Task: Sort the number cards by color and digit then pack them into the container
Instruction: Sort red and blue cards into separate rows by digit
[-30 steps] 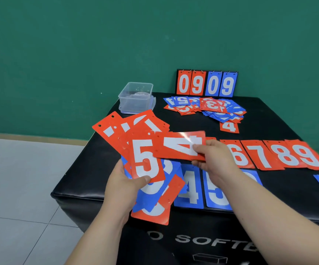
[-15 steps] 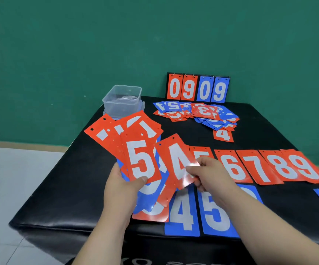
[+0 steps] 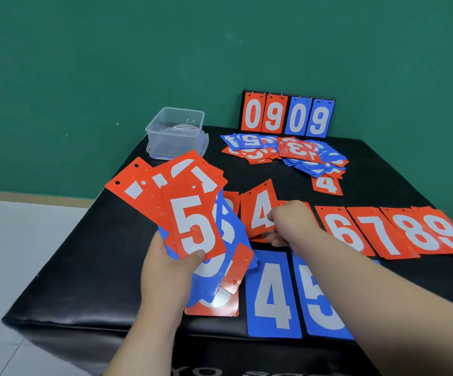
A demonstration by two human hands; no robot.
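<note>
My left hand (image 3: 169, 270) grips a fanned stack of red and blue number cards (image 3: 193, 213), a red 5 on top. My right hand (image 3: 291, 223) pinches a red 4 card (image 3: 260, 213) by its lower right edge, low over the black table at the left end of a red row: 6 (image 3: 342, 232), 7 (image 3: 380, 234), 8 (image 3: 415, 232), 9 (image 3: 447, 232). Blue 4 (image 3: 272, 294) and blue 5 (image 3: 320, 299) lie in the near row. A clear plastic container (image 3: 175, 132) stands at the far left.
A mixed heap of small red and blue cards (image 3: 287, 153) lies at the back, a small red 4 (image 3: 327, 184) beside it. A flip scoreboard reading 09 09 (image 3: 287, 115) stands against the green wall. The black table (image 3: 84, 267) drops off at left to a tiled floor.
My right hand has carried the red 4 card from beside the fan forward and down toward the table, turning it from sideways to upright at the left end of the red row.
</note>
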